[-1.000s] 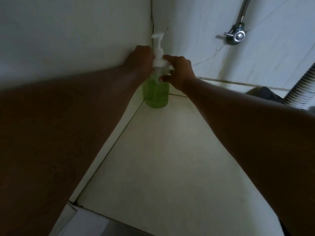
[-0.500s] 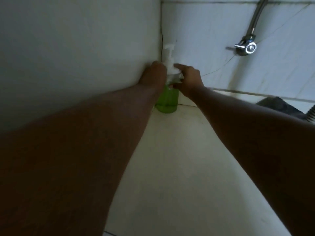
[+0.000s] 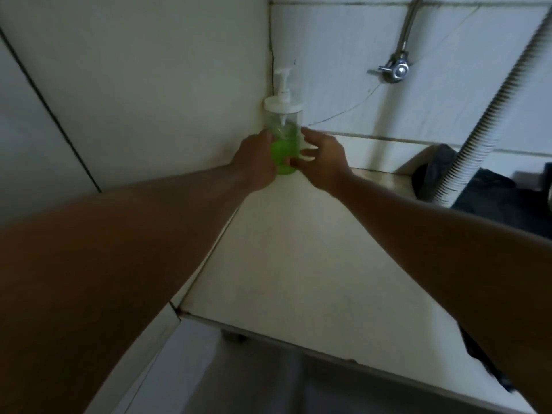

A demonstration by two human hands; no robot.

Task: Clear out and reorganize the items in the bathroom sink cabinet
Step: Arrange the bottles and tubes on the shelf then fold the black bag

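A clear pump bottle (image 3: 283, 124) holding green liquid stands upright in the back left corner of the cabinet floor (image 3: 298, 252), its white pump head pointing up. My left hand (image 3: 254, 164) grips the bottle's lower body from the left. My right hand (image 3: 324, 158) is at the bottle's right side with thumb and fingers spread; its fingertips reach the green part. The base of the bottle is hidden behind both hands.
A chrome valve (image 3: 395, 70) sits on the tiled back wall. A grey corrugated drain hose (image 3: 493, 112) runs down at the right, with dark items (image 3: 478, 189) at its foot. The cabinet's front edge (image 3: 298, 339) is below my arms.
Both hands slid down from the pump collar to the bottle's lower body. The right hand's fingers have opened. The view has pulled back from the corner.
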